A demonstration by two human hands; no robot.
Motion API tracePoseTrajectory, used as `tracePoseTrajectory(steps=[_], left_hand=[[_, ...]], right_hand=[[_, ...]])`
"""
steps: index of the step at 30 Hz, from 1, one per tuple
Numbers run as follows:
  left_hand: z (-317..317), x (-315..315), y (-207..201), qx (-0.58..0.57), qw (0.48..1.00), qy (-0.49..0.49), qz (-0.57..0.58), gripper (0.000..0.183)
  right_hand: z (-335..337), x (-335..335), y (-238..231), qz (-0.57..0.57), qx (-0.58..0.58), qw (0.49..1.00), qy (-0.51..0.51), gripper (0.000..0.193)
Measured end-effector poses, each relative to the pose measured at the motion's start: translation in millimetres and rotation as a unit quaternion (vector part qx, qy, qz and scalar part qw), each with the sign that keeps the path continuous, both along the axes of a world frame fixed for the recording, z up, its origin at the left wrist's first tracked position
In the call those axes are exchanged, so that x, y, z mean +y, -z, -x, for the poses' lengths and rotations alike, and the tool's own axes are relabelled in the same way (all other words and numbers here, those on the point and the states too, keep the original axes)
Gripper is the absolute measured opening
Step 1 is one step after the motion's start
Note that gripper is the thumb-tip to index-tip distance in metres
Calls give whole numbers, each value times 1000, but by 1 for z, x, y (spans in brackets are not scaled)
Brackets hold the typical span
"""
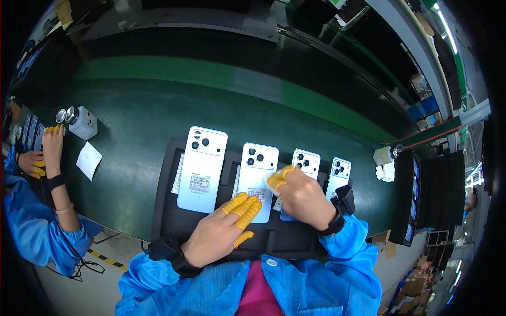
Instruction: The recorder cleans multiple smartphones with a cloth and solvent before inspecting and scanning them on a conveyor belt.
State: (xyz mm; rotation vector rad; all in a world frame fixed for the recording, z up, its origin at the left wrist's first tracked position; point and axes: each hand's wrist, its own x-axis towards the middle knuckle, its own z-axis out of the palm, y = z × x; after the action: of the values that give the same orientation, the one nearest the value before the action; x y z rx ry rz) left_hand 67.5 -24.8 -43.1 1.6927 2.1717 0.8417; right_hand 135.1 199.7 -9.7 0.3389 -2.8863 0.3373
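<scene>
Four light-blue smartphones lie in a row, camera side up, on a black tray (163, 216). My left hand (219, 229), with yellow finger cots, rests its outstretched fingertips on the lower part of the second smartphone (256, 181) from the left. In my right hand (303, 197), also in finger cots, a small white wipe (274, 181) is pinched against that phone's right edge. Beyond my right hand lie the third smartphone (311, 161), partly covered by it, and the fourth smartphone (338, 176). The leftmost smartphone (202, 168) lies untouched, a printed label on its back.
A white pump bottle (83, 124) and a slip of paper (89, 159) stand on the green table (132, 105) at left. At right is another bottle (385, 155) with white tissue. A co-worker's hands (51, 147) handle phones at far left. Black trays (403, 200) stand at right.
</scene>
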Motion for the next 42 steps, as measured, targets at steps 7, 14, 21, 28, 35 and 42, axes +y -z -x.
tracePoseTrajectory(steps=[7, 14, 21, 28, 35, 42], left_hand=[[2, 1, 5, 4, 1000, -3, -12, 55], [5, 1, 13, 13, 999, -2, -32, 60], [10, -1, 8, 49, 998, 21, -35, 55], [28, -37, -20, 31, 997, 16, -66, 53], [28, -60, -4, 31, 994, -76, -69, 62], [23, -55, 3, 6, 987, -138, -84, 56]], right_hand=[[28, -6, -1, -26, 55, 997, -42, 14], [-5, 1, -15, -10, -58, 997, 53, 22], [-12, -21, -35, 36, 18, 998, 43, 21], [-20, -27, -57, -21, -5, 1000, 17, 19], [69, -42, -58, -26, 65, 992, -101, 23], [155, -60, -8, -38, 95, 983, -154, 15]])
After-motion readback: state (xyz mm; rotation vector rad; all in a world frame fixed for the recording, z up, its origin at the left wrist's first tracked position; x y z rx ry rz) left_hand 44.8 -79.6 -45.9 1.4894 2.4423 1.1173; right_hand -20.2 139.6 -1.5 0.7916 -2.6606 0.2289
